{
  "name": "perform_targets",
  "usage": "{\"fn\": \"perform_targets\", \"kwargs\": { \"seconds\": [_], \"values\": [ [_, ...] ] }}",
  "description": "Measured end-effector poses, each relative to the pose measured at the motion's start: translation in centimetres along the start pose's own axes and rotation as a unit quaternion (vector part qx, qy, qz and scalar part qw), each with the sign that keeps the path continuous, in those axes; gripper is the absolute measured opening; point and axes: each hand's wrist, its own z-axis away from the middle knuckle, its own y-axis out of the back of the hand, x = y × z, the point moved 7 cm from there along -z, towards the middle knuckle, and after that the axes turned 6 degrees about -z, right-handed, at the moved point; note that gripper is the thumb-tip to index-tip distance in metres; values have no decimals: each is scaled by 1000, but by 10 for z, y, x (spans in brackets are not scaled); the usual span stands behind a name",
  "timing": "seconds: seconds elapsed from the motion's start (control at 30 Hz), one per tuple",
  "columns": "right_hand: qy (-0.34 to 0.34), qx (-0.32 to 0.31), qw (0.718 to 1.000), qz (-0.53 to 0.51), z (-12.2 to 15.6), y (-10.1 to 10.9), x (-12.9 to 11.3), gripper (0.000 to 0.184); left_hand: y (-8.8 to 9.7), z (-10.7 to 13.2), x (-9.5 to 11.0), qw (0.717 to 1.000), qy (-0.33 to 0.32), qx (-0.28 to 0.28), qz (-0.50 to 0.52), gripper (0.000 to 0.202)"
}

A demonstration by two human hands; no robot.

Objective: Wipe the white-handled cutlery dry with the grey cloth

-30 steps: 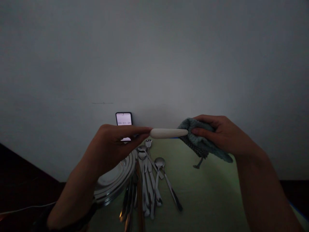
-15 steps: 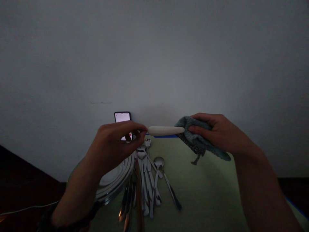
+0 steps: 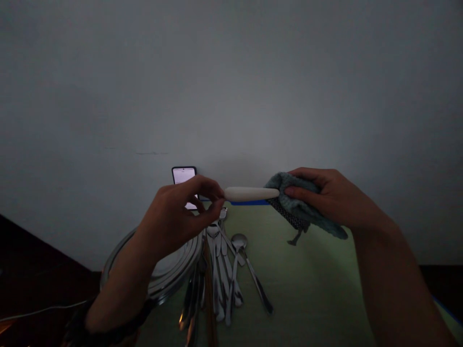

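Note:
Between my hands, a smooth white elongated utensil (image 3: 249, 194) is held level above the table; its ends are hidden, so its exact kind cannot be told. My left hand (image 3: 188, 212) pinches its left end between thumb and fingertips. My right hand (image 3: 318, 193) is closed on a grey-green cloth (image 3: 298, 200), which covers the utensil's right tip, the thumb pressing from the near side. A dark patterned side of the cloth and a small loop hang below. Under the hands lie several metal spoons and forks (image 3: 224, 270), bunched together.
A stack of metal-rimmed plates (image 3: 173, 270) stands at the left, partly behind my left forearm. Chopsticks (image 3: 210, 303) and dark shiny cutlery (image 3: 193, 294) lie beside it. A lit phone (image 3: 183, 174) leans against the wall (image 3: 231, 96) behind the pale green table (image 3: 300, 294).
My left hand has shifted slightly right, its fingers bent a little differently at the utensil's end. The utensil, cloth and right hand have moved slightly right in view.

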Motion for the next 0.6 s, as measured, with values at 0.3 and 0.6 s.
{"fn": "perform_targets", "kwargs": {
  "seconds": [0.3, 0.6],
  "values": [
    [-11, -12, 1000, -26, 3, 0, 0, 25, -1, 4, 12, 987, -91, 39, -128, 13],
    [-9, -41, 999, -26, 2, -4, -2, 23, -4, 7, 21, 980, -133, 69, -130, 25]
  ]
}}
